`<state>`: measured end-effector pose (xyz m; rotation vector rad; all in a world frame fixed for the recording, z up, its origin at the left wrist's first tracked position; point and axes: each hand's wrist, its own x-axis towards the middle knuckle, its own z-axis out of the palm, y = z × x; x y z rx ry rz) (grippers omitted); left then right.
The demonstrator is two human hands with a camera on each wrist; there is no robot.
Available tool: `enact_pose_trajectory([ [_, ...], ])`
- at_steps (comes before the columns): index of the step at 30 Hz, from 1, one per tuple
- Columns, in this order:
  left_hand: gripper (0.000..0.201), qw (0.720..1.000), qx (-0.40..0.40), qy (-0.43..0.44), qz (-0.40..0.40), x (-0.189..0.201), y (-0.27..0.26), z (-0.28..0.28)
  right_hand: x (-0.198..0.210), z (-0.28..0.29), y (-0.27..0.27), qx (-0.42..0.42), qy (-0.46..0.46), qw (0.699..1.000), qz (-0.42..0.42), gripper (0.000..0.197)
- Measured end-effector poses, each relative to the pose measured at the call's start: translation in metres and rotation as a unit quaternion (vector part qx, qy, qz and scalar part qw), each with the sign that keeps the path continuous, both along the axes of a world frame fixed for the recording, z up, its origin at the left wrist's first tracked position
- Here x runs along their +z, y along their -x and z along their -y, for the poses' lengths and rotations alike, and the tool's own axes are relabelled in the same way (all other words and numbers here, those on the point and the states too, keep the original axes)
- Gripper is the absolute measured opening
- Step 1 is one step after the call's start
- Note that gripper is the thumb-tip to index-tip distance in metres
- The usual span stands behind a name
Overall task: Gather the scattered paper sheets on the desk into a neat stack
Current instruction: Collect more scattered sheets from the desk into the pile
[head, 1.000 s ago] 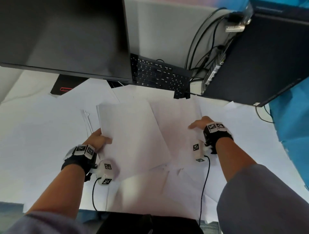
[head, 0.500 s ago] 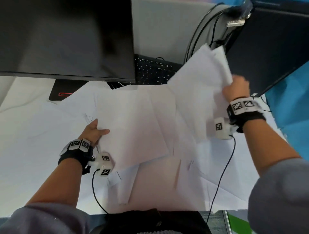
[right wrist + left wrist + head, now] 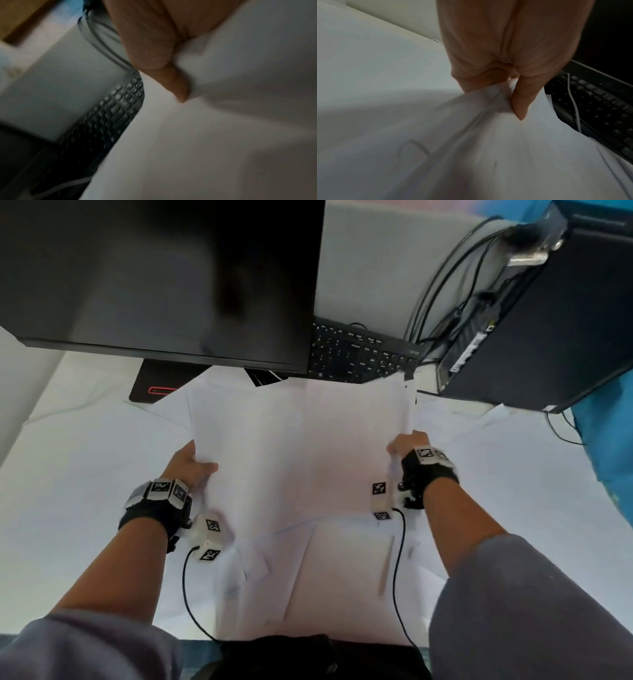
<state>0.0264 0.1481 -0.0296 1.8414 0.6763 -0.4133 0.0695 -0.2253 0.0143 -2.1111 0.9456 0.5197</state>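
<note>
A bundle of white paper sheets (image 3: 298,450) hangs between both hands above the desk, in the middle of the head view. My left hand (image 3: 191,463) grips its left edge, thumb on top; the left wrist view shows the thumb (image 3: 522,102) pressing the sheets (image 3: 488,148). My right hand (image 3: 407,445) grips the right edge, and the right wrist view shows its thumb (image 3: 178,86) on the paper (image 3: 205,135). More loose sheets (image 3: 325,583) lie on the desk below, toward me, some overlapping at angles.
A dark monitor (image 3: 164,278) stands at the back left, with a black keyboard (image 3: 359,356) behind the papers. A black computer case (image 3: 534,320) with cables (image 3: 442,292) is at the back right. A blue surface (image 3: 609,446) borders the right side.
My right hand lifted a sheaf of sheets at the right, then swung it back left onto the sheets held by my left hand. Both hands now hold one bundle.
</note>
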Motion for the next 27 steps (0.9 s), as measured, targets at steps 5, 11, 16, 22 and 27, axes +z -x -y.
enact_pose_trajectory([
  [5,0.052,0.999,-0.026,-0.013,-0.026,0.003,-0.002,0.0,-0.001,-0.017,-0.009,0.015,-0.045,0.997,-0.068,0.052],
  [11,0.051,0.999,0.004,0.035,-0.019,0.0,-0.001,0.002,-0.019,-0.027,-0.008,0.082,-0.073,0.989,-0.101,0.041],
  [16,0.069,0.99,0.026,0.138,-0.015,-0.005,0.011,0.001,-0.015,-0.035,-0.01,0.158,-0.023,0.987,-0.02,0.045],
  [22,0.066,0.99,0.025,0.139,0.004,-0.004,0.015,0.022,0.026,0.0,-0.015,0.183,0.118,0.97,0.104,0.033],
  [27,0.065,0.994,0.011,0.11,-0.005,-0.021,0.012,0.038,0.072,0.061,-0.017,0.208,0.141,0.951,0.179,0.03],
])
